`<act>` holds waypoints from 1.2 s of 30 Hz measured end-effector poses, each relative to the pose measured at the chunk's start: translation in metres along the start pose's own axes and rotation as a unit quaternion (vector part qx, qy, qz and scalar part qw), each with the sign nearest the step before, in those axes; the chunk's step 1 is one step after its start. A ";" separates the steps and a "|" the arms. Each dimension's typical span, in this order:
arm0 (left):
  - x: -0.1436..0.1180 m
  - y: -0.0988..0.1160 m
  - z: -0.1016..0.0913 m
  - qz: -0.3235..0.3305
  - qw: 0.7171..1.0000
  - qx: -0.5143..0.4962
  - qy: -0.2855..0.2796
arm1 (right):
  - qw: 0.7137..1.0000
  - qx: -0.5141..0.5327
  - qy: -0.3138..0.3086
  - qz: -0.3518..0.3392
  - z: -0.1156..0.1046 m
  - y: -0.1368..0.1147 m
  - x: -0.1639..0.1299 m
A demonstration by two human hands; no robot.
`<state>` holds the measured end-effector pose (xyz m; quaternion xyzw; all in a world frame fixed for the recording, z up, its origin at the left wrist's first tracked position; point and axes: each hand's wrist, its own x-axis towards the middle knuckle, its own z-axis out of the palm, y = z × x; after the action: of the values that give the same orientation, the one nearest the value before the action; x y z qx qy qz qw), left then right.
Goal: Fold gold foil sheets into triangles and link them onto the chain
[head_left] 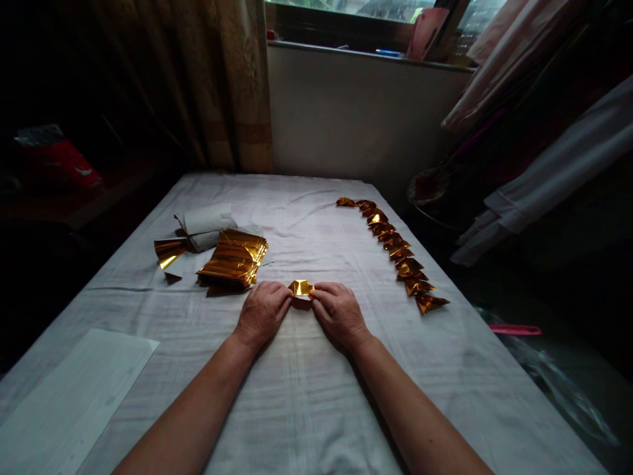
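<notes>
At the centre of the cloth-covered worktop [297, 396], a small folded gold foil piece [301, 287] sits between both hands. From the left hand [262, 313] the fingertips close on the piece's left edge, and from the right hand [339, 313] the fingertips close on its right edge, so each grip is pinching the foil from its own side. Both hands rest knuckles-up on the cloth, forearms running back toward six o'clock.

Toward ten o'clock from the hands, just beside the left one, lies a stack of gold foil sheets [233, 258], fanned slightly. Beyond it at ten o'clock is a pale paper roll [205, 221], and at nine o'clock of the stack a single loose gold sheet [169, 254] with a curled corner.

From two o'clock running up to one o'clock, a row of folded gold pieces [398, 254] lies overlapping in a slanted line near the worktop's right edge. Down at eight o'clock a white paper sheet [74, 396] lies flat at the near left corner. A curtain [242, 86] hangs at twelve o'clock beside a window ledge.
</notes>
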<state>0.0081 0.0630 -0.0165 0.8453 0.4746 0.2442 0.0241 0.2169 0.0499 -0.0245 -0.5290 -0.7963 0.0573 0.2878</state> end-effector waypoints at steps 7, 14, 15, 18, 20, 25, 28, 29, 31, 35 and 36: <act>-0.001 0.000 0.003 -0.021 0.999 -0.036 0.016 | 0.998 0.018 0.028 0.060 0.007 0.007 0.001; 0.001 0.000 0.009 -0.055 0.997 -0.031 0.036 | 0.992 0.016 0.049 0.116 0.009 0.001 0.010; 0.001 -0.001 0.009 -0.058 0.997 -0.029 0.036 | 0.992 0.007 0.046 0.121 0.009 0.000 0.012; 0.001 -0.002 0.010 -0.068 0.997 -0.030 0.034 | 0.991 -0.013 0.035 0.131 0.008 -0.002 0.014; 0.001 -0.002 0.011 -0.076 0.996 -0.028 0.033 | 0.991 -0.019 0.025 0.134 0.007 -0.003 0.014; 0.002 -0.002 0.011 -0.078 0.996 -0.014 0.029 | 0.988 -0.029 0.004 0.150 0.007 -0.003 0.014; 0.002 -0.001 0.010 -0.065 0.998 -0.011 0.009 | 0.987 -0.033 -0.006 0.156 0.007 -0.003 0.015; 0.003 -0.001 0.009 -0.063 0.998 -0.010 0.004 | 0.987 -0.035 -0.010 0.157 0.007 -0.003 0.015; 0.003 0.000 0.009 -0.064 0.998 -0.007 0.001 | 0.986 -0.042 -0.020 0.160 0.007 -0.003 0.015; 0.004 0.000 0.009 -0.070 0.998 0.000 0.000 | 0.987 -0.066 -0.024 0.141 0.006 -0.006 0.014; 0.004 0.001 0.009 -0.071 0.998 0.001 0.000 | 0.990 -0.072 -0.026 0.116 0.006 -0.008 0.013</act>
<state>0.0143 0.0677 -0.0223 0.8097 0.5334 0.2413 0.0403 0.2039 0.0593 -0.0210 -0.6353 -0.7388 0.0463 0.2199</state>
